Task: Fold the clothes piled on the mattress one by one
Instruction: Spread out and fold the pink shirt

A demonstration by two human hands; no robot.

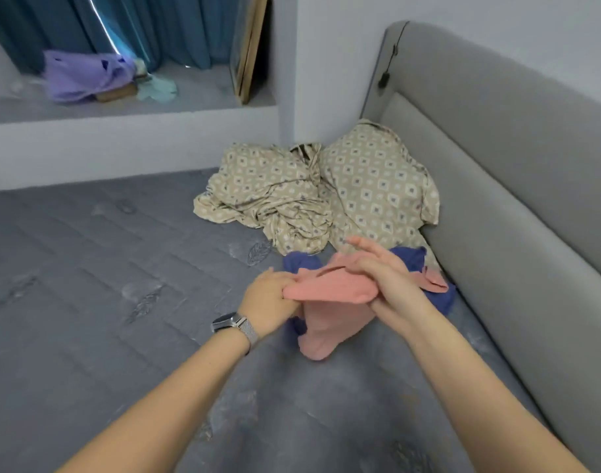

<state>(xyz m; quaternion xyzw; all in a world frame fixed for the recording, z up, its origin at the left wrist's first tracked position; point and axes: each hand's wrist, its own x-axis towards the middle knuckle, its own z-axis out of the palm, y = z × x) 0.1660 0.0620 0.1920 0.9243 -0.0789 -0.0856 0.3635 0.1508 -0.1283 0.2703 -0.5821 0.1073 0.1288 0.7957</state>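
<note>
Together we held a soft pink knit garment (329, 291) above the grey quilted mattress (104, 268). Our left hand (270, 302) gripped its left edge, our right hand (377, 278) pinched its right. Blue crumpled clothing (299, 262) lay just beneath our grip.

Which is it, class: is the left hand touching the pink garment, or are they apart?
Touching. The head view shows the left hand with its fingers curled around the edge of the pink garment, no gap between them.
</note>
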